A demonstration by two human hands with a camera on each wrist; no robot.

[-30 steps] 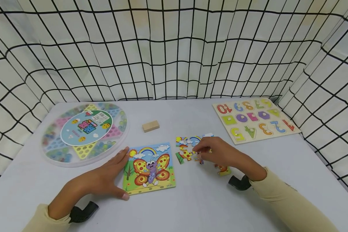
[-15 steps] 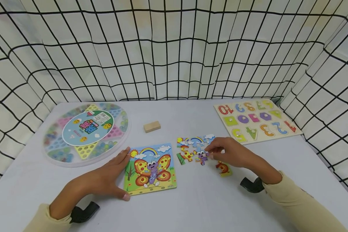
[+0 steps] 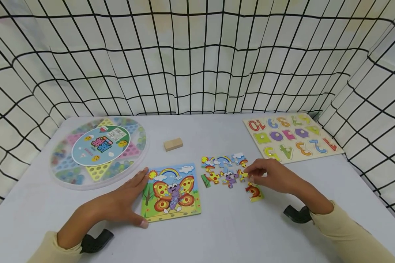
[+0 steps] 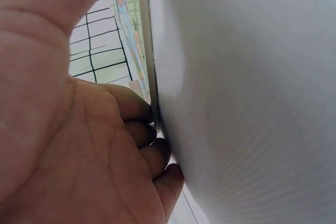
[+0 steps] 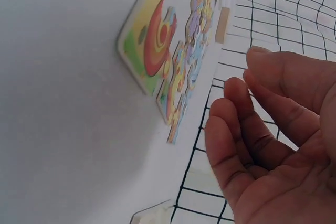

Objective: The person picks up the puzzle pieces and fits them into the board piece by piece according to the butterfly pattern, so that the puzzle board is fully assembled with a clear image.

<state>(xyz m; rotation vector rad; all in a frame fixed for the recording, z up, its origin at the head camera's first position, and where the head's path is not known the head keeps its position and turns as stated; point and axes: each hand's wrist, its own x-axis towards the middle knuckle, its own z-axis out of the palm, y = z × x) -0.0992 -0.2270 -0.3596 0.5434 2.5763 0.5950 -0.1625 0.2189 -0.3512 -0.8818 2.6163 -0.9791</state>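
Observation:
In the head view, my left hand [image 3: 121, 201] lies along the left edge of a square butterfly puzzle board [image 3: 172, 193]. Its fingertips touch the upper left edge and the thumb is at the lower left corner. Seen from the left wrist, those fingers [image 4: 168, 177] meet the board's thin side. My right hand [image 3: 273, 175] hovers beside loose jigsaw pieces, closest to the yellow wing piece [image 3: 242, 175]. Its fingers are loosely bent and nothing shows between them in the right wrist view. The purple butterfly-body piece [image 3: 229, 178] and the red spiral wing piece [image 5: 157, 38] lie nearby.
A small wooden block [image 3: 173, 144] lies behind the board. The round, clear-rimmed game box [image 3: 100, 146] stands at the left, and a wooden number board [image 3: 293, 137] at the back right. Black netting over white cloth [image 3: 197, 58] walls the table's back and sides.
My right hand has moved to the right, from the purple body piece past the yellow wing piece. More of the grouped pieces are uncovered. The left hand keeps its place at the board.

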